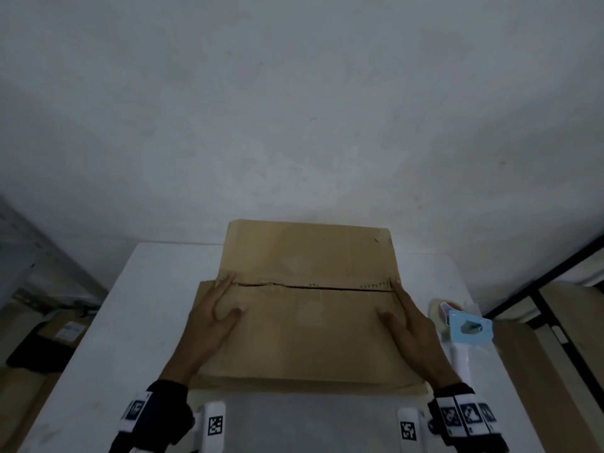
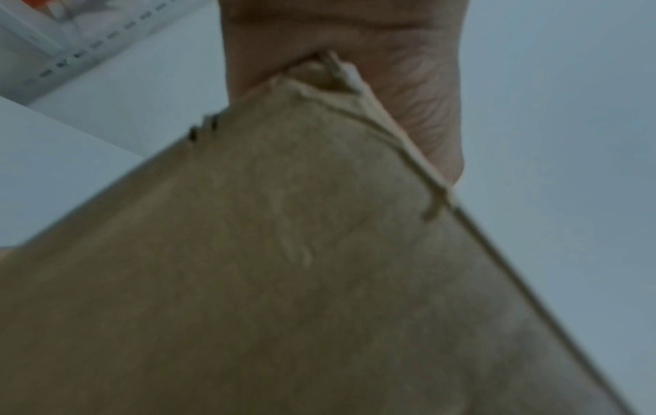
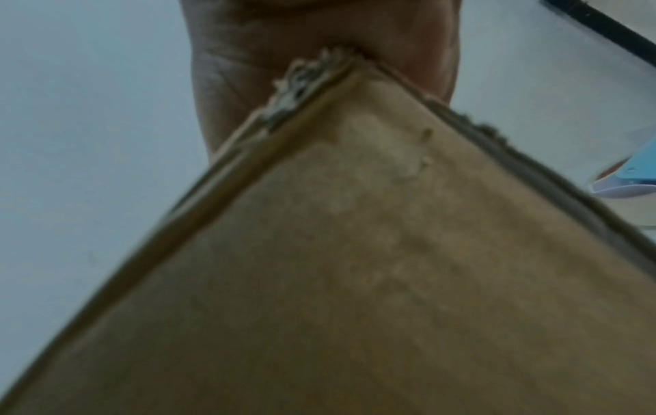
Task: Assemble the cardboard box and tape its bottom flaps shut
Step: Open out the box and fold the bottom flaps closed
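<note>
A brown cardboard box stands on the white table, its two long flaps folded flat and meeting at an untaped seam across the middle. My left hand lies flat on the near flap's left end, fingers straight up to the seam and thumb spread. At the flap's right end my right hand presses the same way, fingers along the edge. In each wrist view a flap corner fills the picture, with the left hand or right hand behind it.
A blue and white tape dispenser lies on the table just right of the box, handle toward me. A grey wall stands behind the table. Cardboard boxes sit on the floor at left, and a black frame at right.
</note>
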